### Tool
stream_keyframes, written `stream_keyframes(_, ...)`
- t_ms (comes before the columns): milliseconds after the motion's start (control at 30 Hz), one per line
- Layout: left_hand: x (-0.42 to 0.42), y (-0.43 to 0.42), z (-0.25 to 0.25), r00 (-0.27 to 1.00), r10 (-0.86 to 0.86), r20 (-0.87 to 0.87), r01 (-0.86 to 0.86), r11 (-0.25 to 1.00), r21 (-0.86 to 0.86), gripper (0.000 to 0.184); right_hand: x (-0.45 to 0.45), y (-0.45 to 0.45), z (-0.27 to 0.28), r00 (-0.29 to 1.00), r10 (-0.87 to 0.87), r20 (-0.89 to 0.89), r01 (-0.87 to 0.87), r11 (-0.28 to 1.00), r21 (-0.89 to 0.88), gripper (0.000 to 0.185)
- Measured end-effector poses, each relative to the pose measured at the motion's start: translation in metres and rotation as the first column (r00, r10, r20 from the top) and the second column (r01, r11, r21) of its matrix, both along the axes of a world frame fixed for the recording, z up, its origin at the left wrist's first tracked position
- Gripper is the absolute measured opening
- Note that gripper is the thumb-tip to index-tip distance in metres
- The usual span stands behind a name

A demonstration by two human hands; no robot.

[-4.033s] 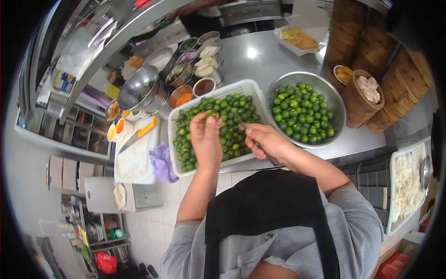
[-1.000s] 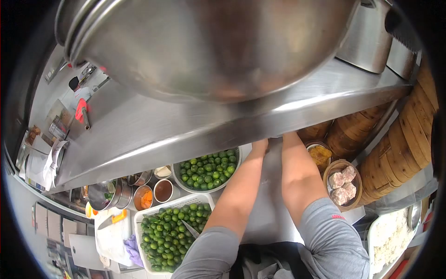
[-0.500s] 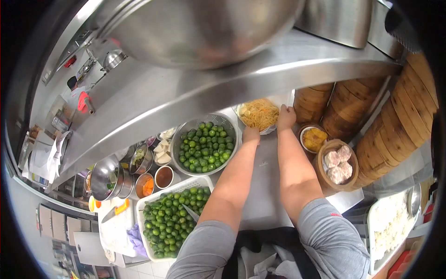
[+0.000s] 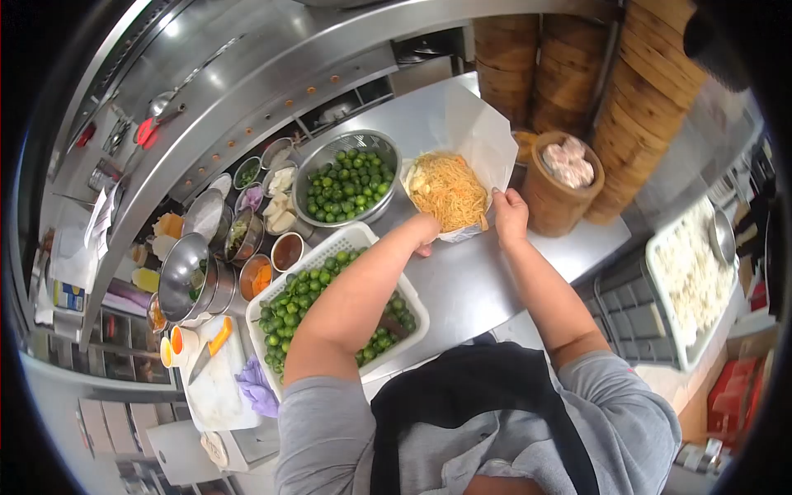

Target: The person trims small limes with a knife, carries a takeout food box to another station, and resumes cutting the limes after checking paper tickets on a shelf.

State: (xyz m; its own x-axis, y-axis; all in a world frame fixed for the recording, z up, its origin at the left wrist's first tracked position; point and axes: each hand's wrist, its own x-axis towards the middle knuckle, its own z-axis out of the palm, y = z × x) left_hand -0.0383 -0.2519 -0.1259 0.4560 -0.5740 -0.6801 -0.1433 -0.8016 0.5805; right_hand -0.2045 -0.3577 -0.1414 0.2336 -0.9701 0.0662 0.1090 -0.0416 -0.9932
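A white paper takeout box point(image 4: 488, 136) stands on the steel counter with its lid raised at the back. Thin brown noodles point(image 4: 448, 194) fill it. My left hand point(image 4: 422, 233) is closed at the box's front left corner, its fingertips partly hidden. At the front right, my right hand point(image 4: 511, 217) pinches the edge of the box. To the left is a steel colander point(image 4: 386, 202) of small green limes. Below it, partly behind my left forearm, a white plastic basket point(image 4: 421, 318) holds more limes.
Bamboo steamers point(image 4: 561, 206) stand at the right, the front one holding pale dumplings. Tall steamer stacks point(image 4: 652, 107) rise behind. Steel bowls point(image 4: 188, 272) and cups crowd the left. An orange-handled knife point(image 4: 216, 338) lies on a white cutting board point(image 4: 227, 396). A steel shelf edge point(image 4: 272, 62) runs overhead.
My view has tilted and shifted, so more of the box and its raised lid shows. The noodle box appears nearer to me, with both hands still at its front corners.
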Motion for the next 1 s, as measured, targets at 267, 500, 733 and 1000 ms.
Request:
stream_keyframes(267,-0.094,0.057,0.057,0.525,-0.763,0.377,0.671,0.644,0.367,0.033,-0.085,0.076,0.015,0.998,-0.063,-0.004,0.063,0.998,0.012,0.022)
stream_keyframes(500,-0.137,0.082,0.004,0.702,-0.464,0.54,0.487,0.866,0.112,0.034,-0.139,0.075,-0.003,1.0,-0.005,-0.02,0.007,0.993,0.119,0.025)
stream_keyframes(733,-0.217,0.084,0.008,0.949,0.071,-0.309,-0.165,0.943,-0.289,0.034,-0.169,0.053,-0.005,0.981,0.094,0.167,-0.131,0.965,0.227,0.031)
stream_keyframes(1000,-0.219,0.062,0.046,0.8,-0.075,-0.596,-0.021,0.988,-0.153,0.031,-0.201,0.03,0.003,0.934,0.297,0.199,-0.358,0.785,0.505,0.032)
